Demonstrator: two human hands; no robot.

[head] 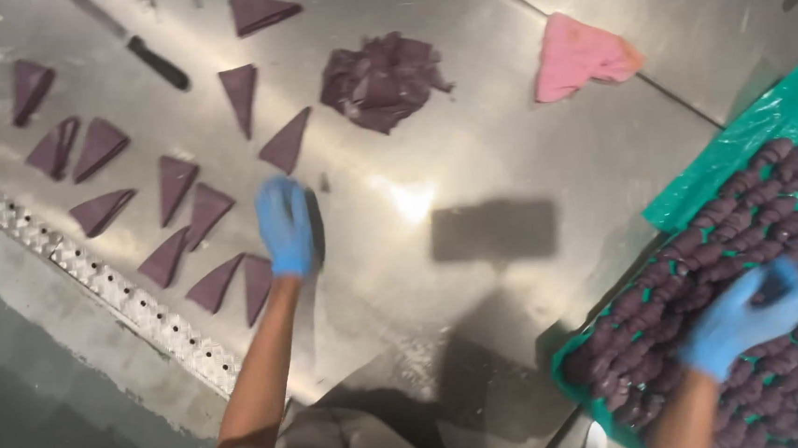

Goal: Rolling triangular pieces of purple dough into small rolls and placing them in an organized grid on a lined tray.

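Mid-shaping: left hand [287, 227] flat, holding nothing, beside purple dough triangles [184, 234] near bench's left edge; right hand [743, 317] half-curled, grip unclear, over rolled pieces [755, 227] on green tray [766, 119].

No labels, signs or screens show anywhere on the steel table. The nearest thing to packaging is a crinkled green plastic sheet [766, 123] at the right edge, lining the surface under rows of purple rolled dough pieces [746, 228].

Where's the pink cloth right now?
The pink cloth lies at the upper right of the steel table, right of the purple dough scraps.
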